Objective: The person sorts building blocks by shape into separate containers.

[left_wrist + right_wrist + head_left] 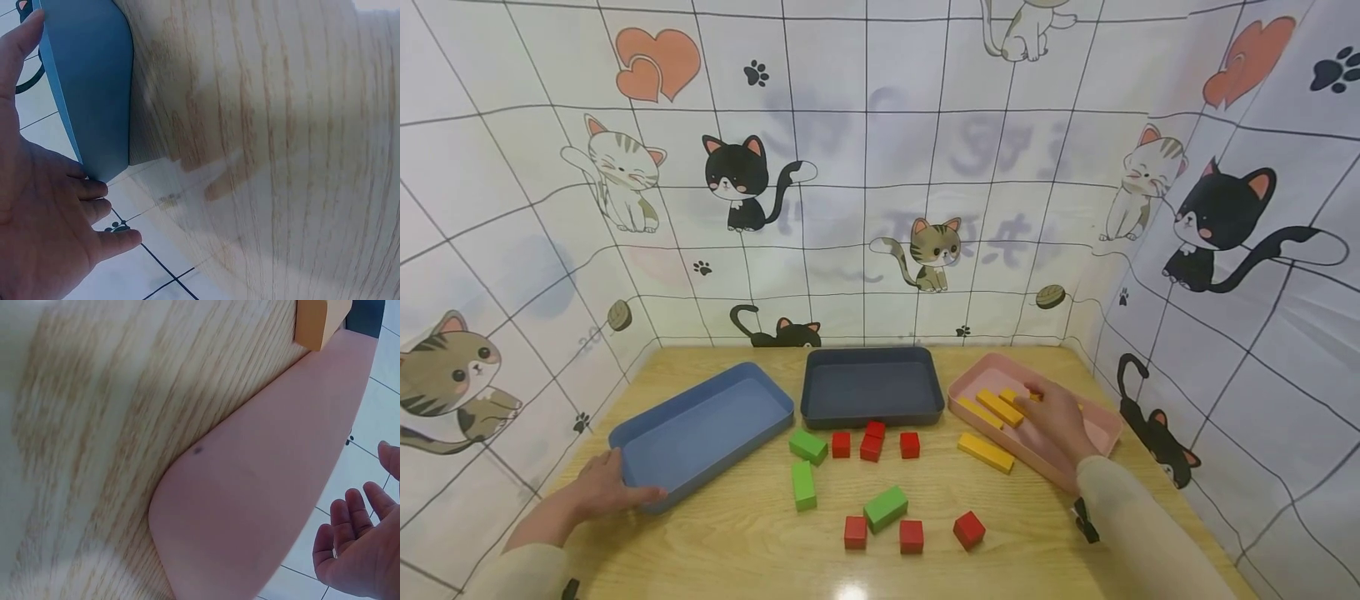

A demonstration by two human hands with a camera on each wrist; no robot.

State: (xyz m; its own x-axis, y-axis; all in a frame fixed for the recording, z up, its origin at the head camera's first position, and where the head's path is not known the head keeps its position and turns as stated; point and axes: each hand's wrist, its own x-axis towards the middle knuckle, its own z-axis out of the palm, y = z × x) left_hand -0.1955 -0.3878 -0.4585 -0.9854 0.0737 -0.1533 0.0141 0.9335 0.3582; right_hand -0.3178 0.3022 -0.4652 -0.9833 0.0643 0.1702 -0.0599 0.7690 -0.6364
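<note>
My left hand lies flat against the near left corner of a light blue tray, fingers straight. The left wrist view shows that hand touching the tray's corner without curling round it. My right hand hovers over a pink tray, fingertips next to the yellow blocks lying in it. Seen from the right wrist, this hand is relaxed and holds nothing beside the pink tray's wall. One more yellow block lies on the table before the pink tray.
A dark navy tray stands between the two others. Three green blocks and several red cubes are scattered on the wooden table. Cat-patterned cloth walls close in three sides.
</note>
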